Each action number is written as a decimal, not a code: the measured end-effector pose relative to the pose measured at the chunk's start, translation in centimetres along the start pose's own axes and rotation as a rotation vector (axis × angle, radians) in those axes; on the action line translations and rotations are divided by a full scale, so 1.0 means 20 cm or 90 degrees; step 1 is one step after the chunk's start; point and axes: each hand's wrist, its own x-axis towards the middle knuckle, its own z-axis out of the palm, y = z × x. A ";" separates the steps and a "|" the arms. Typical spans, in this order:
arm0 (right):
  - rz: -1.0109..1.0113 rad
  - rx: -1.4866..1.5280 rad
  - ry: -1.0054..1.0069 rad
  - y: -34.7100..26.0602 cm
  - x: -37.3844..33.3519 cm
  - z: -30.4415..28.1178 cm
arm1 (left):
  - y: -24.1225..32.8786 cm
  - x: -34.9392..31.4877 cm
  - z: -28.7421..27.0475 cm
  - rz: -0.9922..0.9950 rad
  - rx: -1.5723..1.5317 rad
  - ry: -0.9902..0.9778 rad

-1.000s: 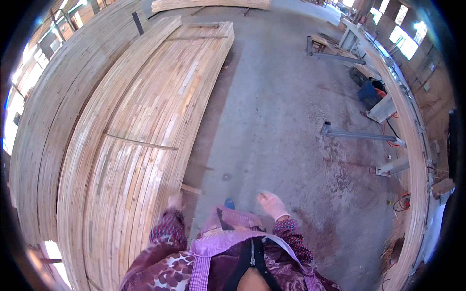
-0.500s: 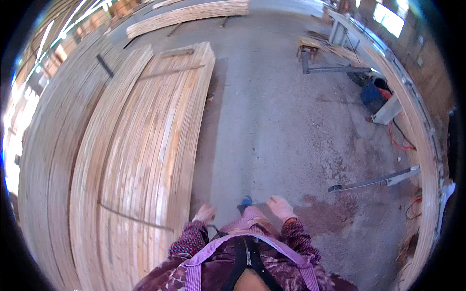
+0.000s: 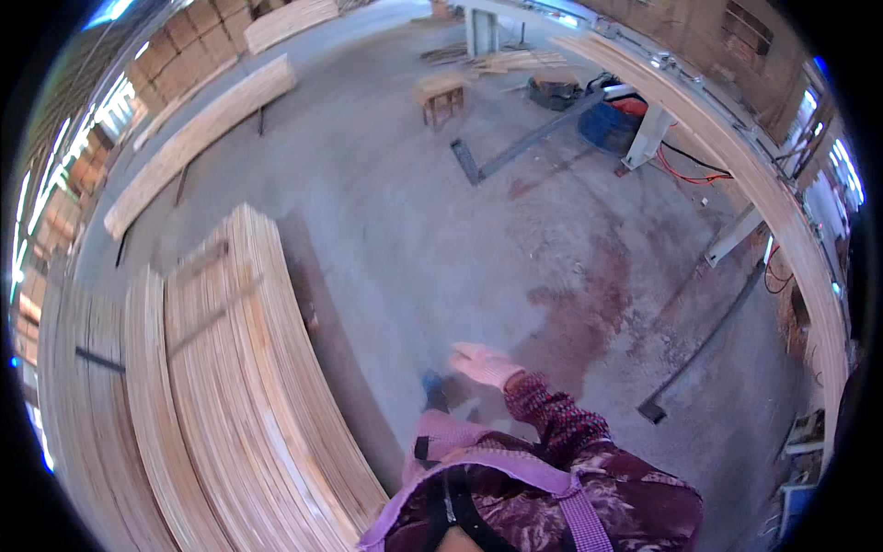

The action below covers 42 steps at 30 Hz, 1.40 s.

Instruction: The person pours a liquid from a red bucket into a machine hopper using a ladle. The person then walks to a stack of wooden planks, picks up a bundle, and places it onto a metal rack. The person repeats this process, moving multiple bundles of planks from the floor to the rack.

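My right hand (image 3: 485,364), in a pale pink knitted glove, hangs over the concrete floor in front of my body. Its fingers stretch out to the left, slightly blurred, and nothing shows in them. My left hand is out of the picture. Nearest on my left lies a long stack of pale wooden boards (image 3: 248,368), with a thin strip lying across its far end. Below the right hand, a blue shoe (image 3: 434,382) shows on the floor.
Along the right runs a raised beam (image 3: 763,175) on light metal legs. Ahead stand a small wooden stool (image 3: 441,99), a blue barrel (image 3: 609,126) and an angled metal bar on the floor (image 3: 524,147). Another metal bar (image 3: 699,345) lies right. A long board bundle (image 3: 198,147) rests far left.
The view has swung to the right, so the board stack sits lower and further left. My left hand has gone out of sight. My right hand now reaches leftward across my front.
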 end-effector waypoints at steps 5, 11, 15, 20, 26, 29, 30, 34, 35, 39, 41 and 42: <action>0.092 -0.046 0.129 -0.02 0.42 -0.37 | 0.56 0.75 -0.76 0.066 -0.397 0.002; 0.191 0.099 0.412 -0.06 0.96 -0.79 | 2.35 1.13 -1.86 0.175 -0.486 0.062; 0.231 0.275 0.569 0.13 1.50 -1.01 | 2.75 1.92 -2.02 0.691 -0.082 0.335; 0.209 0.552 0.668 0.47 2.06 -1.31 | 3.08 2.21 -1.96 0.688 0.427 0.191; 0.384 0.186 0.429 0.29 2.26 -1.72 | 3.39 2.25 -2.22 0.328 0.585 -0.191; 0.407 0.188 0.289 0.35 2.29 -1.82 | 3.80 2.50 -2.27 0.342 0.514 -0.169; 0.414 0.174 0.289 0.35 2.33 -1.86 | 3.92 2.58 -2.30 0.341 0.496 -0.160; 0.451 0.192 0.326 0.44 2.49 -1.97 | 4.54 2.91 -2.38 0.388 0.520 -0.140; 0.452 0.210 0.343 0.47 2.56 -1.98 | 4.68 2.99 -2.41 0.406 0.538 -0.135; 0.532 0.272 0.445 0.39 2.56 -2.09 | 5.38 3.32 -2.56 0.630 0.928 -0.054; 0.525 0.291 0.509 0.37 2.54 -2.21 | 5.91 3.39 -2.54 0.725 1.173 0.086; 0.510 0.344 0.564 0.43 2.82 -2.34 | 6.38 3.45 -2.67 0.703 1.192 0.215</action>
